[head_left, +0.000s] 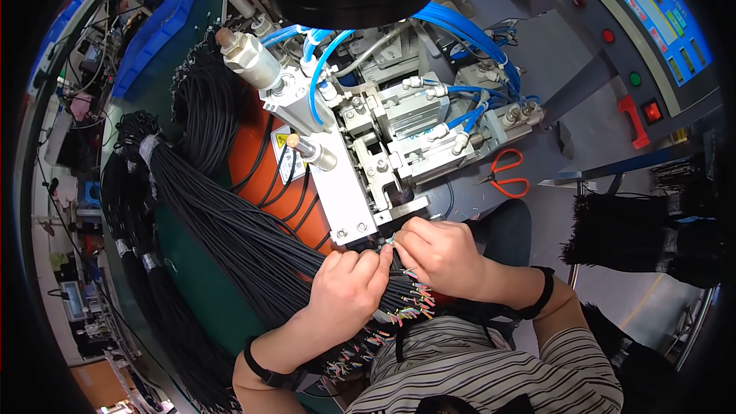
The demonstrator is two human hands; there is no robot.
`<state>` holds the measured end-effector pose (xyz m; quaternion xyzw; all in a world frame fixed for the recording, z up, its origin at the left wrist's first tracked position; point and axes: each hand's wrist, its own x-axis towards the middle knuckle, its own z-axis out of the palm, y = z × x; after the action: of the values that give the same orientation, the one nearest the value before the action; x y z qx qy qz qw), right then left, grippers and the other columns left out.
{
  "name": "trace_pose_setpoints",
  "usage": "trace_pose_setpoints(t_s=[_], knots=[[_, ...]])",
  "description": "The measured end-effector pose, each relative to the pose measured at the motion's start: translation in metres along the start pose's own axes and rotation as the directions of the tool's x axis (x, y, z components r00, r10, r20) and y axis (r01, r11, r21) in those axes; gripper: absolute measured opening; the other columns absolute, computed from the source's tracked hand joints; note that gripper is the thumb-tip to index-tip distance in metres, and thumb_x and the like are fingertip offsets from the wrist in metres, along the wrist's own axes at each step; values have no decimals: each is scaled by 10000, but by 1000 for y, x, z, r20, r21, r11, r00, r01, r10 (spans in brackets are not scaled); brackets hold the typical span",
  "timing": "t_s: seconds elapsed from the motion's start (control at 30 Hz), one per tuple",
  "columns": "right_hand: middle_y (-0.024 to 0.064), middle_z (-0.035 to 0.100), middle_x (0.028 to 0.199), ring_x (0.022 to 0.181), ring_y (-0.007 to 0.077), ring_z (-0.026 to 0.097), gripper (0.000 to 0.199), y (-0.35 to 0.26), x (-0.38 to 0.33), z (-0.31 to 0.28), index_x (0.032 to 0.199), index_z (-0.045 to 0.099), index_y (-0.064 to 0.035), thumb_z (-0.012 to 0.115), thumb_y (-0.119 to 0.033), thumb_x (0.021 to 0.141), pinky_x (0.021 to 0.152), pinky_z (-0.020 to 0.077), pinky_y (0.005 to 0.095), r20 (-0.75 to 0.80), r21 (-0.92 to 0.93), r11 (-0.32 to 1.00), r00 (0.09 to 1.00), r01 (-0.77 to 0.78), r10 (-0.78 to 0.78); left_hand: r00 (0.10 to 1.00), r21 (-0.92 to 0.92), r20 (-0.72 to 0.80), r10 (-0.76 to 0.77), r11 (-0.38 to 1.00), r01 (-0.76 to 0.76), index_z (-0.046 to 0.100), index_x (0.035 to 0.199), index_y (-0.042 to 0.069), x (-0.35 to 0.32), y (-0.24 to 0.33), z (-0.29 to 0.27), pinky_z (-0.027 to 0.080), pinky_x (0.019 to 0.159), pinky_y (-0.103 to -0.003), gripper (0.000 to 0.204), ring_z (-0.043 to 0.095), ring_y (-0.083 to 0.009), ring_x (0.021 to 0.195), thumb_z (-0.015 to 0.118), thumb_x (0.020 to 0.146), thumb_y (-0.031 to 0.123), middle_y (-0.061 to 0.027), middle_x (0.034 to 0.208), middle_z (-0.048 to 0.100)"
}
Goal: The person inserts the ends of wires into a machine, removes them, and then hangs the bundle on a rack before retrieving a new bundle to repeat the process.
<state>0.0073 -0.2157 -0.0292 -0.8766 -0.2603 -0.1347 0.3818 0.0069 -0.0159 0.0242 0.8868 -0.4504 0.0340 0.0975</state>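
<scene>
The right hand (441,253) hid whatever its fingers (406,241) pinched at the machine's (383,153) near edge; the cable bundle's (230,222) far ends ran out of sight at left.

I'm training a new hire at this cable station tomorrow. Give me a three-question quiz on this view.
1. True or false: the left hand grips the bundle of black cables near its stripped, coloured wire ends.
2. Which tool lies on the grey machine top, to the right of the metal fixture?
A. pliers
B. orange-handled scissors
C. screwdriver
3. Fill in: the right hand pinches a wire at the ____ edge of the fixture.

Key: 1 true; 2 B; 3 lower
</scene>
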Motion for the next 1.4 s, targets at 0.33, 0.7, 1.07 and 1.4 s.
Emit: trace_pose_setpoints(t_s=[0.33,0.7,1.07,1.4], knots=[[81,646,861,646,216,659,138,3,-7,10,913,672,-13,722,-50,789,554,528,315,-141,18,999,990,30,-28,1000,-20,-8,17,1000,-17,632,1178,-70,-1,-1,0,401,659,-311,431,495,-183,718,586,781,93,-53,841,509],[64,615,854,622,216,639,137,2,-5,8,923,665,-25,704,-77,802,549,512,318,-67,32,999,997,-22,24,1000,1,-2,23,1000,-23,631,1179,-77,0,-1,0,395,656,-311,434,492,-179,725,586,781,90,-45,834,499],[53,574,822,596,214,629,107,4,-2,2,894,649,-46,691,-102,813,502,496,333,-4,51,998,1000,-28,29,1000,13,19,18,1000,-18,625,1191,-79,0,0,0,402,665,-311,446,498,-180,732,590,779,90,-48,839,502],[61,550,767,568,228,613,73,1,3,-2,855,635,-46,666,-107,829,487,490,357,70,-30,999,997,-13,15,999,-15,34,5,1000,-5,626,1179,-72,1,-2,-1,423,687,-319,438,520,-186,748,597,776,97,-52,846,513]])
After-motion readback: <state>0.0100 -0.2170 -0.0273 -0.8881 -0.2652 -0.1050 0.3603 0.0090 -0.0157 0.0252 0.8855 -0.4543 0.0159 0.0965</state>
